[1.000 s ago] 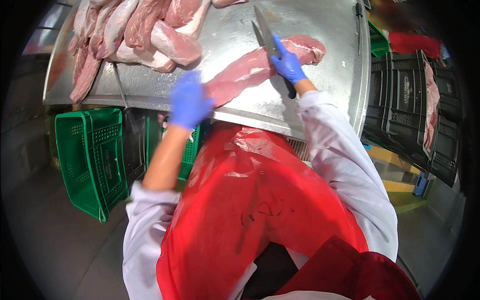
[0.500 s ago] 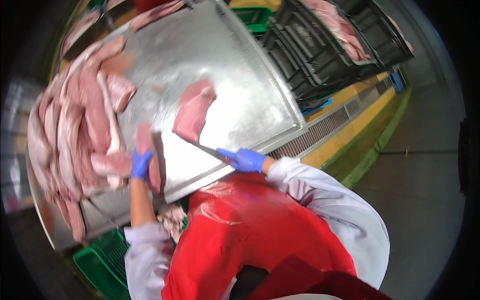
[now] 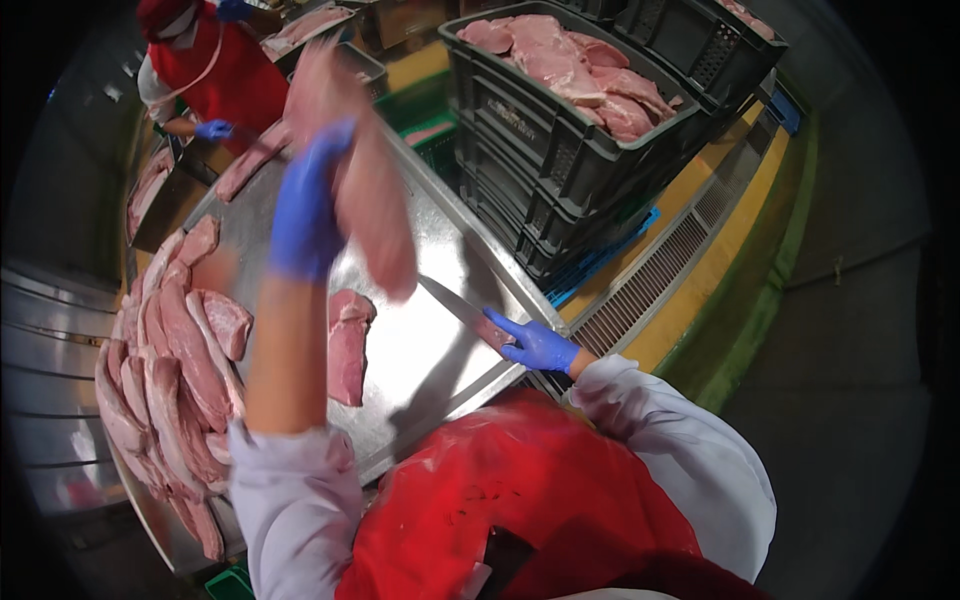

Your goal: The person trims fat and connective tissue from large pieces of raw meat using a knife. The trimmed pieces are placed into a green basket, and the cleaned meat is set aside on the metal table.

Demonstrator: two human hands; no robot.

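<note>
My left hand (image 3: 313,205), in a blue glove and blurred by motion, grips a long pink piece of meat (image 3: 372,205) raised high over the steel table (image 3: 450,262). My right hand (image 3: 540,345), also gloved, holds a long knife (image 3: 455,302) near the table's right edge, its blade pointing up and left. A shorter cut of meat (image 3: 348,355) lies on the bright middle of the table. A heap of long pale pink meat pieces (image 3: 180,360) covers the left side, and another strip (image 3: 240,170) rests at the far edge.
A co-worker (image 3: 215,70) in a red apron and blue gloves stands at the far left. Stacked dark crates (image 3: 540,170) hold meat at the back right, beside a green crate (image 3: 410,120). A floor grate (image 3: 650,300) runs along the right, and a green crate (image 3: 230,585) shows below.
My left hand has lifted a meat piece from the table toward the upper edge. My view has swung toward the crates. A short piece now lies apart on the table.
</note>
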